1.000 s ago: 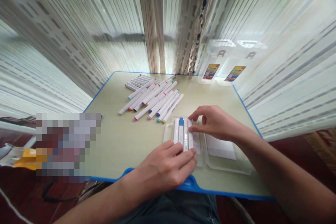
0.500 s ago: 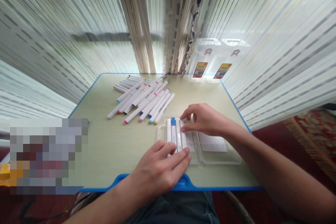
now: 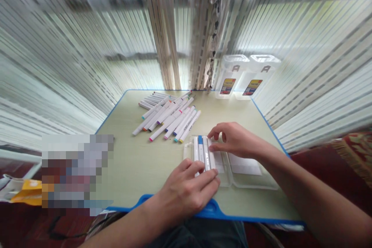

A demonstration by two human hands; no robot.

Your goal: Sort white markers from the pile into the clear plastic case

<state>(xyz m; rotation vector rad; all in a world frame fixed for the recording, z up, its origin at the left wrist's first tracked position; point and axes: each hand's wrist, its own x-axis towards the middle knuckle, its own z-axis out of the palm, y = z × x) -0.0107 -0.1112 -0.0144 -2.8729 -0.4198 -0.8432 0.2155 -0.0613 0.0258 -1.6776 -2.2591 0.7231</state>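
Note:
A clear plastic case (image 3: pixel 247 180) lies open near the front of a small table (image 3: pixel 136 159). Several white markers (image 3: pixel 203 151) lie side by side in its left half. My left hand (image 3: pixel 188 192) rests on their near ends, fingers laid flat over them. My right hand (image 3: pixel 235 139) touches the far end of the rightmost marker with its fingertips, fingers bent. A heap of several loose white markers (image 3: pixel 168 116) with coloured caps lies at the table's back.
Two clear boxes (image 3: pixel 247 75) with yellow labels stand at the back right corner. Striped curtains (image 3: pixel 87 46) hang around the table. The table has a blue rim (image 3: pixel 209 211). A blurred-out patch (image 3: pixel 75 172) covers the left front.
Both hands stay on the markers in the case. The view has shifted slightly; nothing on the table has moved.

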